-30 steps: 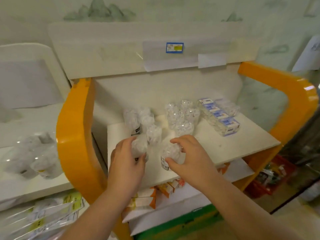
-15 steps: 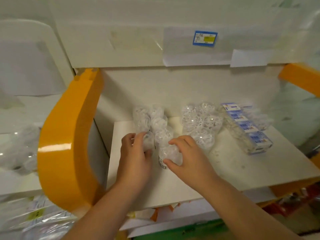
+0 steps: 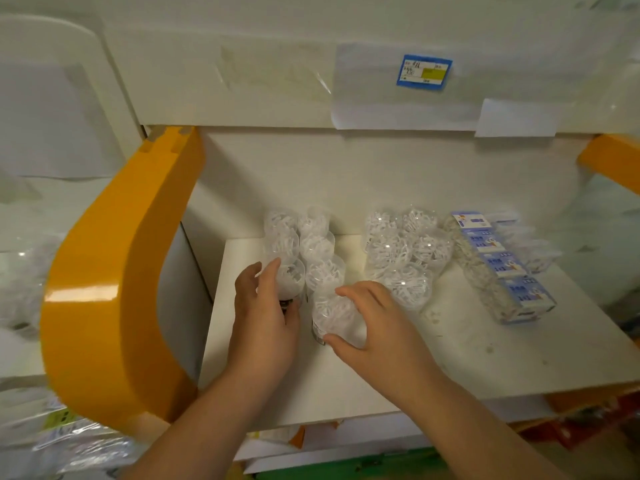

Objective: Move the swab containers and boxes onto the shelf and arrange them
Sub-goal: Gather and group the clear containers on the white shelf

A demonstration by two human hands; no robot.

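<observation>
Left hand curls round a tub, right hand cups another, thumb under, fingers over. Both tubs stand on the shelf, side by side, just ahead of the palms; likely being pushed up to extend the two rows beyond the fingertips. Boxes well right of the right hand.

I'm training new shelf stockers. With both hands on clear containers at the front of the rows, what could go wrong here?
The right hand grips a container that looks tilted; set down so, it may topple. The left hand holds another close against the packed rows, so a nudge could knock neighbours over.
</observation>
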